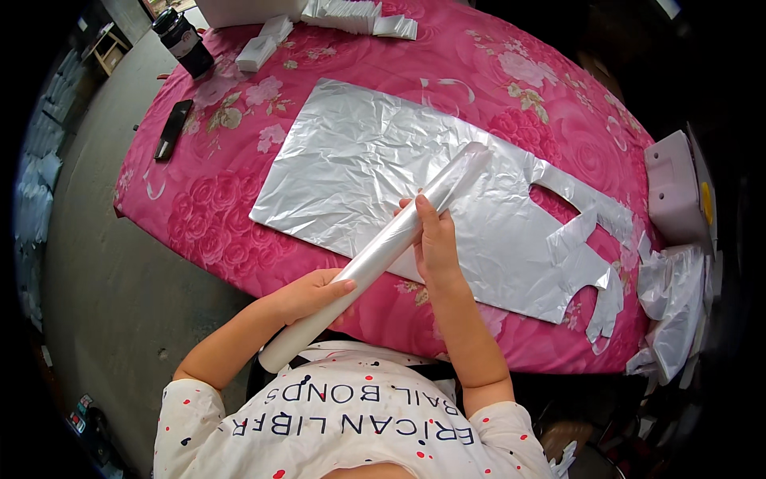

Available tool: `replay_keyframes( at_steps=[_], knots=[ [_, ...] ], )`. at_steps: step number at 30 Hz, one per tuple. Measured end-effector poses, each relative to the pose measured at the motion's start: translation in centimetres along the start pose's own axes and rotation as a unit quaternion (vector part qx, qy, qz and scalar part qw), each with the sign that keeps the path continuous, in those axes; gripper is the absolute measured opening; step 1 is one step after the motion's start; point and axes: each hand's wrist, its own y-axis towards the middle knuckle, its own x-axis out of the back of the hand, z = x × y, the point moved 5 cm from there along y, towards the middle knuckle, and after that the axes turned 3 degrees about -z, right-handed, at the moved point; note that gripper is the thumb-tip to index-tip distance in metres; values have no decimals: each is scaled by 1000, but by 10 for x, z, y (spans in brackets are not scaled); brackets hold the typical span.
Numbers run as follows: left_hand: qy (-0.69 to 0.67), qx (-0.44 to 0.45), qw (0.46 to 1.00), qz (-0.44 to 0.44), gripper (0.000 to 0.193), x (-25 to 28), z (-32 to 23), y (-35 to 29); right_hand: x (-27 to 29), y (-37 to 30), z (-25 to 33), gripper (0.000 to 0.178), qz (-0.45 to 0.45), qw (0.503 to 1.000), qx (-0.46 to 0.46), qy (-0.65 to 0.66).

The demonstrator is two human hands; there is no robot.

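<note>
Pink cloth: a rose-printed cover (239, 231) lies over the counter, and the big plastic bag rests flat on it.
Plastic bag: silvery-clear sheet (359, 160), crinkled, spread flat in the middle of the cloth, its cut handle loops at its right end. Everything below is placed from this bag.
Phone-like bar: a dark slim object (172, 129) lies on the cloth well to the left of the bag.
Bottle: a dark bottle (183, 38) with a label stands beyond the bag's far left corner, near the cloth's edge.
Folded stacks: small white folded piles (263, 44) and a longer row (359, 16) sit on the far side of the bag, apart from it.
Left hand: my left hand (313, 294) is off the bag's near edge, over the cloth; my fingers curl around the lower part of the roll, thumb on top.
Roll: a tight roll of clear plastic (383, 247) runs slanting from near my chest up over the bag's middle, raised off it.
Right hand: my right hand (437, 243) is over the bag's near edge; my fingers close around the roll from the right side, one fingertip on top.
White box: a pale box-like thing (674, 188) sits right of the bag's handles.
Loose bags: crumpled clear plastic (674, 307) hangs at the counter's right edge, just past the handles.
</note>
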Motion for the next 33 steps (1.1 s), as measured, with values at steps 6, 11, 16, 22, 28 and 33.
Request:
replay_keyframes(
  at_steps=[6, 11, 16, 22, 28, 33],
  knots=[
    [123, 52, 989, -60, 32, 15, 28, -21, 67, 39, 54, 41, -80, 955, 65, -277],
    [128, 70, 987, -72, 35, 19, 40, -31, 70, 62, 61, 32, -11, 933, 32, -359],
    [114, 76, 988, -65, 36, 23, 49, -33, 55, 54, 62, 34, 55, 869, -65, -487],
    [44, 92, 995, 8, 31, 22, 55, -30, 49, 48, 64, 31, 131, 852, -99, -497],
    [-100, 68, 987, 110, 38, 14, 65, -23, 51, 52, 73, 16, 149, 870, -64, -465],
    [-157, 73, 966, 191, 53, -2, 75, -15, 53, 56, 89, 15, 152, 865, -7, -478]
  ],
)
